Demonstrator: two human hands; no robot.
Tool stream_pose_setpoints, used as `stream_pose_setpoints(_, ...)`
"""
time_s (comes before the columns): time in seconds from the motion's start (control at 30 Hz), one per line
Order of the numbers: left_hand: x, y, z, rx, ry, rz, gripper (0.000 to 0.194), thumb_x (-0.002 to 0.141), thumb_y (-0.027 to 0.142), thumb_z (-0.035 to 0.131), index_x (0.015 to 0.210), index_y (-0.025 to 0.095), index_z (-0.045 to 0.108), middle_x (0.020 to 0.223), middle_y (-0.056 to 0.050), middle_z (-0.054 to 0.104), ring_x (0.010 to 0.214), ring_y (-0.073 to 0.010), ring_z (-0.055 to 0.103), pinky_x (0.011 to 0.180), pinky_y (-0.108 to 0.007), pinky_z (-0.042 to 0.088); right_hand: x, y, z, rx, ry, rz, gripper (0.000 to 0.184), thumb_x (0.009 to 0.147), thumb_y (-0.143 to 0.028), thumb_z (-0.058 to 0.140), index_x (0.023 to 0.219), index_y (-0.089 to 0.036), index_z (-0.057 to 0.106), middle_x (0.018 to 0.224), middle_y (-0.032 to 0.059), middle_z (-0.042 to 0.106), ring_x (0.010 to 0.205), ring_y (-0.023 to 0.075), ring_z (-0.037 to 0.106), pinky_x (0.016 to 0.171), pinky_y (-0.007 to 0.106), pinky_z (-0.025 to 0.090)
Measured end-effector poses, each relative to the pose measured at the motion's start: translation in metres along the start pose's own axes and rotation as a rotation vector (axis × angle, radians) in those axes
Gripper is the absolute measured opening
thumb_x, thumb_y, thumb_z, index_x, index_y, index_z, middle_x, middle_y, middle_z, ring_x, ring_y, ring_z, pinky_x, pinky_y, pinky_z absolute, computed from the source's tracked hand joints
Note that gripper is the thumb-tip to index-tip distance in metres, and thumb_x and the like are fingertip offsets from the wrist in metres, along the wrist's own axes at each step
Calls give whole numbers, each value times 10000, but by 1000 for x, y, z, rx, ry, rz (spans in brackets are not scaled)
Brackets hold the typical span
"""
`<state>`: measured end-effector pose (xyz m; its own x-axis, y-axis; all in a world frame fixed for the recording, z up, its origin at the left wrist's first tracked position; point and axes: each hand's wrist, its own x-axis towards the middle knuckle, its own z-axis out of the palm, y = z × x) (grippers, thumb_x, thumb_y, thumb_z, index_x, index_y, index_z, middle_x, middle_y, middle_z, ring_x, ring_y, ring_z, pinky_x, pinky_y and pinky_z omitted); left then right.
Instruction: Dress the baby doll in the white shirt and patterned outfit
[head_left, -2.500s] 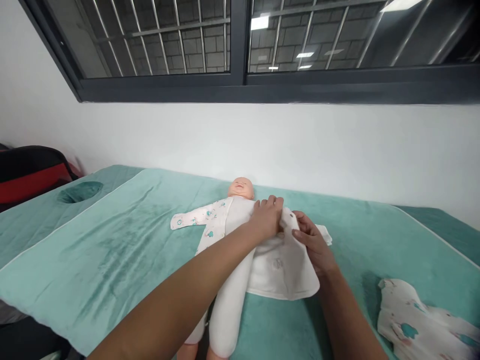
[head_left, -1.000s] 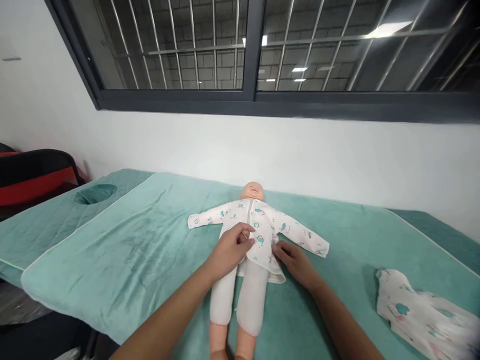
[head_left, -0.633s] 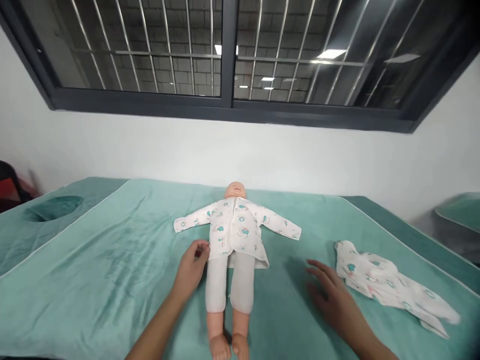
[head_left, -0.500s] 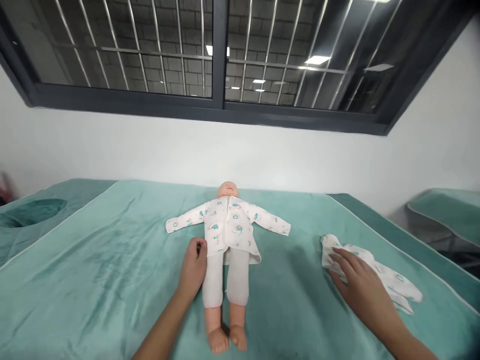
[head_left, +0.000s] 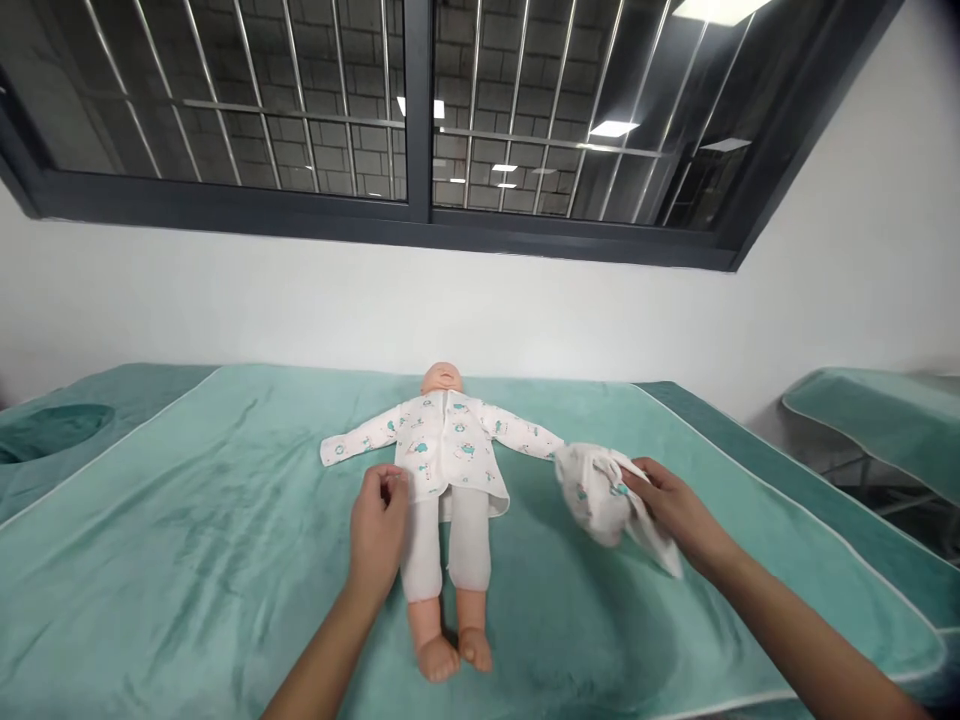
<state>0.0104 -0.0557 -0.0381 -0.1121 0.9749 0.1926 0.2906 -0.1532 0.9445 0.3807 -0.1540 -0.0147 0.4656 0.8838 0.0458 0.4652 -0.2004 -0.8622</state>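
A baby doll (head_left: 469,550) lies on its back, feet towards me, in a white jacket (head_left: 431,450) printed with small green figures and white leggings. Its sleeves are spread out and its feet are bare. My left hand (head_left: 380,525) rests beside the doll's hip at the jacket's hem, fingers curled closed; whether they pinch anything is hidden. To the right of the doll, my right hand (head_left: 675,505) grips a bunched white printed baby garment (head_left: 600,490), held above the sheet. The garment's far end overlaps the tip of the jacket sleeve in view.
A green sheet (head_left: 225,520) with wrinkles covers the bed under the doll. Behind it stand a white wall (head_left: 360,310) and a dark-framed window (head_left: 420,110) with metal bars. A round opening (head_left: 52,430) shows at left, another green-covered bed (head_left: 877,420) at right.
My right hand has taken hold of the garment, lifted it off the sheet and moved it left towards the doll. My left hand stays by the doll's hip.
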Motion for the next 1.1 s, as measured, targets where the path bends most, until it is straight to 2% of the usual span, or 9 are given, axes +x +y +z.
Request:
stream_pose_setpoints(0.1,-1,10,10,-13,-94,47,207,859,394,507,944,219,579,802,9,606,730,-159,551,700,-277,441,-1,-43,46,439,-194,-7,460,764,-540,667,1066,-196,623,840,18,679,693,151,579,600,242,421)
stream_pose_setpoints(0.2,0,17,23,-157,-325,77,360,796,375,617,1114,212,571,990,-36,646,878,-178,602,800,-296,475,-4,-81,94,727,-369,-16,496,764,-507,692,1160,-221,606,903,33,704,754,183,629,683,283,476)
stream_pose_setpoints(0.3,-2,25,26,-374,-522,40,530,797,412,649,1264,205,510,1230,-97,616,1120,-222,582,964,-335,457,-7,-107,134,865,-532,-33,452,806,-469,654,1186,-231,606,916,39,712,817,211,648,751,324,501)
stream_pose_setpoints(0.43,-8,35,15,-489,-514,-79,594,800,458,651,1312,198,501,1318,-102,595,1179,-253,567,997,-350,447,-12,-113,164,793,-582,-90,389,851,-457,603,1170,-235,604,973,26,697,861,200,634,775,318,498)
stream_pose_setpoints(0.53,-5,42,5,-402,-460,-187,541,781,472,632,1208,143,594,1128,-101,692,986,-261,642,850,-343,501,-21,-105,170,551,-566,-182,324,865,-412,596,1126,-221,603,1031,21,669,908,189,604,801,305,480)
stream_pose_setpoints(0.63,6,53,-6,-265,-263,-148,414,798,436,551,1035,120,675,940,-74,718,852,-234,637,746,-302,490,-36,-101,164,268,-587,-338,232,898,-378,551,1026,-196,617,978,21,651,894,175,580,796,301,463)
stream_pose_setpoints(0.8,22,84,-34,-198,41,-71,250,720,283,580,907,156,688,686,11,643,627,-142,546,566,-216,420,-51,-121,142,91,-872,-706,181,914,-343,558,1001,-218,656,1073,22,644,1012,165,580,918,310,435)
stream_pose_setpoints(0.97,26,121,-49,-277,-85,8,138,643,194,638,780,173,629,590,61,560,503,-82,460,490,-180,367,-25,-171,134,389,-561,-578,327,840,-383,665,1133,-260,584,1197,35,586,1098,170,555,904,316,465)
stream_pose_setpoints(1.1,30,140,-48,-290,-274,88,146,631,174,666,764,170,606,602,61,550,510,-73,462,479,-167,356,0,-207,140,434,-694,-595,398,734,-376,761,1066,-226,601,1110,33,580,992,166,570,823,295,478)
